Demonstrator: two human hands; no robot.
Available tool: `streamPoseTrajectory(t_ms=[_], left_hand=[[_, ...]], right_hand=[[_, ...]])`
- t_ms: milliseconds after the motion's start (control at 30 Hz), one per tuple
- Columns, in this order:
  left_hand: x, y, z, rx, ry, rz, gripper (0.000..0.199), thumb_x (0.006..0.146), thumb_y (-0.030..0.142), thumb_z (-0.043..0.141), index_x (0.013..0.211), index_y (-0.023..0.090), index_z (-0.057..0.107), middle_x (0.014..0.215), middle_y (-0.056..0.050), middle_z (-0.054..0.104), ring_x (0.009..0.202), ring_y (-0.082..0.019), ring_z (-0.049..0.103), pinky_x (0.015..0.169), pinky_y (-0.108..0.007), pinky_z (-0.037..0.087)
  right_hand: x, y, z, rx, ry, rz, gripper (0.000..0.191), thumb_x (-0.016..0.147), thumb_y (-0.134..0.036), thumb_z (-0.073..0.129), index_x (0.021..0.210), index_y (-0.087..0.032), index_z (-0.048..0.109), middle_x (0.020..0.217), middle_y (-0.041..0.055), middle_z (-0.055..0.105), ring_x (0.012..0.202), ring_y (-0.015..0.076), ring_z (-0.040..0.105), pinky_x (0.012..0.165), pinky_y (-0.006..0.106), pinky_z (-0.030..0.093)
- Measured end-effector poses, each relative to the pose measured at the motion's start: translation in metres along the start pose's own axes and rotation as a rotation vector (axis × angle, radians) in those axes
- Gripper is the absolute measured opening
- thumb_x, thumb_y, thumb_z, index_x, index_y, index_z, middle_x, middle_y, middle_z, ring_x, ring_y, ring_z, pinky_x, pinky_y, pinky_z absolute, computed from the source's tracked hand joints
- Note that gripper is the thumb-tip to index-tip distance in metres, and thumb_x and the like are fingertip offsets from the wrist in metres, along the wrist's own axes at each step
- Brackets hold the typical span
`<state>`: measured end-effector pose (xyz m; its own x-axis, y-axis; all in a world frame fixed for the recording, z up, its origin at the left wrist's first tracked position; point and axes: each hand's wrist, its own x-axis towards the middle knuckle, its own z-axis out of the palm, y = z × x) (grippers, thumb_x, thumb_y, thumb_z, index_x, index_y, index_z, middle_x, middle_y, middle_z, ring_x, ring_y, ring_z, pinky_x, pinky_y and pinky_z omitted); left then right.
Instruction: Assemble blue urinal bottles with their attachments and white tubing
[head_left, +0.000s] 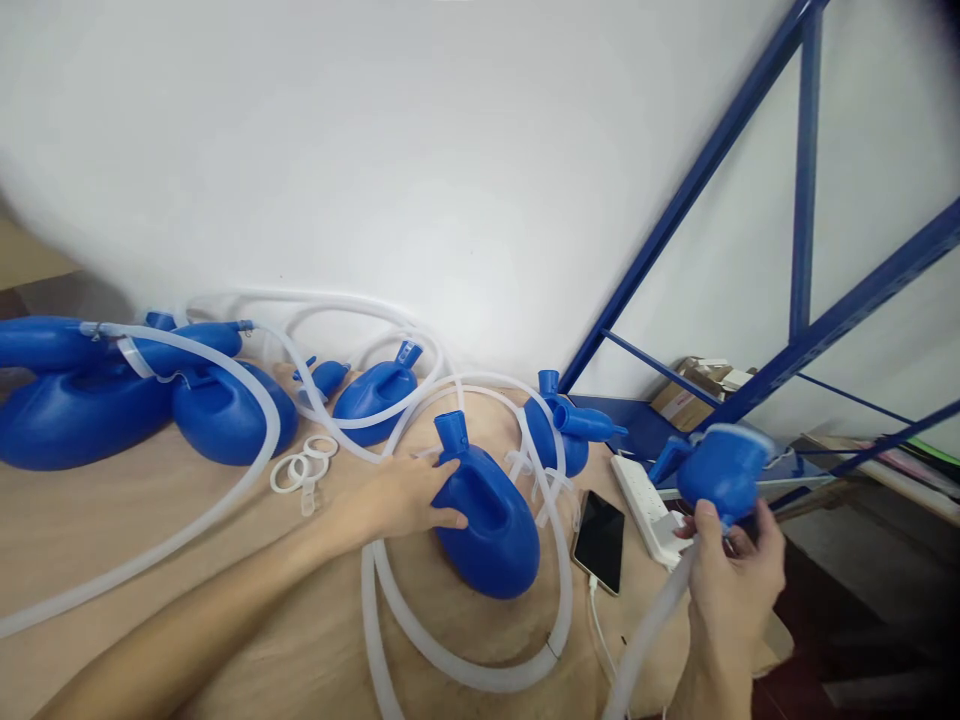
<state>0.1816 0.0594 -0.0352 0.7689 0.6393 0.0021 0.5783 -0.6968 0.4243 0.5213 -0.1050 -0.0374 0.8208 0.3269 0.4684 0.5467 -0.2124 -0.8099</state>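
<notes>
My right hand (733,578) grasps cup (716,472), tube (649,635) beneath; left hand (401,497) on bottle (501,552), grip unclear. Likely pairing; next wants firm hold.

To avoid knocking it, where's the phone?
In the head view, the phone lies right of centre on the table, between the blue bottle at the left hand and the white power strip.
</notes>
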Motion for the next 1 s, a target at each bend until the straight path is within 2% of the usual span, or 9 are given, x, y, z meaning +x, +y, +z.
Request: streamPoseTrajectory(t_ms=[67, 133, 267, 400, 500, 600, 700, 867, 1000], left_hand=[[0.000, 0.005, -0.016, -0.167, 0.055, 0.038, 0.070, 0.091, 0.067, 0.063, 0.143, 0.022, 0.063, 0.128, -0.016, 0.071, 0.112, -0.037, 0.069, 0.093, -0.045, 0.053], [0.002, 0.010, -0.028, -0.411, 0.098, 0.111, 0.069, 0.092, 0.065, 0.063, 0.147, 0.023, 0.059, 0.123, -0.013, 0.072, 0.107, -0.030, 0.070, 0.090, -0.040, 0.054], [0.006, 0.010, -0.039, -0.903, 0.213, 0.229, 0.075, 0.091, 0.055, 0.070, 0.155, 0.027, 0.043, 0.136, -0.014, 0.064, 0.107, -0.026, 0.070, 0.083, -0.036, 0.057], [0.010, -0.007, -0.048, -1.236, 0.394, 0.140, 0.083, 0.081, 0.057, 0.081, 0.148, 0.026, 0.041, 0.125, -0.011, 0.064, 0.102, -0.025, 0.070, 0.076, -0.034, 0.061], [0.012, -0.026, -0.058, -1.361, 0.549, 0.019, 0.077, 0.079, 0.059, 0.081, 0.138, 0.025, 0.047, 0.107, -0.004, 0.065, 0.095, -0.021, 0.069, 0.071, -0.031, 0.062], [0.010, -0.044, -0.069, -1.265, 0.611, -0.049, 0.076, 0.079, 0.059, 0.080, 0.142, 0.029, 0.049, 0.101, -0.002, 0.065, 0.087, -0.019, 0.067, 0.065, -0.028, 0.061], [0.003, -0.057, -0.080, -0.951, 0.641, -0.057, 0.076, 0.080, 0.058, 0.079, 0.145, 0.028, 0.053, 0.106, -0.004, 0.067, 0.084, -0.019, 0.066, 0.067, -0.029, 0.060], [-0.006, -0.063, -0.089, -0.643, 0.543, -0.076, 0.073, 0.080, 0.059, 0.078, 0.140, 0.025, 0.053, 0.094, -0.001, 0.069, 0.073, -0.019, 0.066, 0.065, -0.030, 0.057], [-0.005, -0.058, -0.086, -0.485, 0.557, -0.108, 0.068, 0.083, 0.064, 0.072, 0.134, 0.024, 0.053, 0.080, 0.001, 0.068, 0.068, -0.022, 0.066, 0.066, -0.033, 0.054]], right_hand=[[-0.016, -0.030, 0.003, 0.222, -0.015, -0.056, 0.090, 0.089, -0.062, 0.063, 0.162, -0.026, 0.025, 0.099, 0.0089, 0.070, 0.073, 0.0266, 0.071, 0.074, 0.045, 0.060], [-0.031, -0.062, 0.015, 0.337, -0.252, -0.140, 0.087, 0.089, -0.061, 0.067, 0.160, -0.029, 0.029, 0.091, 0.0053, 0.069, 0.064, 0.0225, 0.067, 0.063, 0.039, 0.058], [-0.048, -0.113, 0.052, 0.337, -0.737, -0.358, 0.064, 0.091, -0.055, 0.071, 0.147, -0.030, 0.054, 0.100, 0.0055, 0.069, 0.076, 0.0206, 0.068, 0.068, 0.035, 0.060], [-0.051, -0.142, 0.091, 0.381, -0.957, -0.479, 0.060, 0.099, -0.052, 0.062, 0.153, -0.030, 0.051, 0.111, 0.0053, 0.069, 0.080, 0.0182, 0.068, 0.070, 0.032, 0.060], [-0.049, -0.152, 0.114, 0.385, -1.041, -0.643, 0.051, 0.107, -0.049, 0.046, 0.154, -0.028, 0.053, 0.105, 0.0046, 0.072, 0.086, 0.0194, 0.070, 0.088, 0.038, 0.059], [-0.046, -0.154, 0.131, 0.335, -1.055, -0.772, 0.050, 0.108, -0.046, 0.044, 0.153, -0.029, 0.055, 0.101, 0.0044, 0.074, 0.101, 0.0238, 0.070, 0.106, 0.045, 0.052], [-0.042, -0.152, 0.141, 0.314, -1.119, -0.769, 0.048, 0.106, -0.045, 0.048, 0.151, -0.030, 0.058, 0.112, 0.0055, 0.077, 0.118, 0.0269, 0.068, 0.111, 0.045, 0.050], [-0.034, -0.147, 0.146, 0.288, -1.168, -0.558, 0.046, 0.098, -0.045, 0.064, 0.140, -0.029, 0.068, 0.117, 0.0067, 0.079, 0.101, 0.0243, 0.074, 0.086, 0.037, 0.062], [-0.031, -0.140, 0.157, 0.450, -1.057, -0.347, 0.034, 0.086, -0.046, 0.078, 0.110, -0.022, 0.082, 0.114, 0.0097, 0.081, 0.097, 0.0263, 0.077, 0.089, 0.040, 0.063]])
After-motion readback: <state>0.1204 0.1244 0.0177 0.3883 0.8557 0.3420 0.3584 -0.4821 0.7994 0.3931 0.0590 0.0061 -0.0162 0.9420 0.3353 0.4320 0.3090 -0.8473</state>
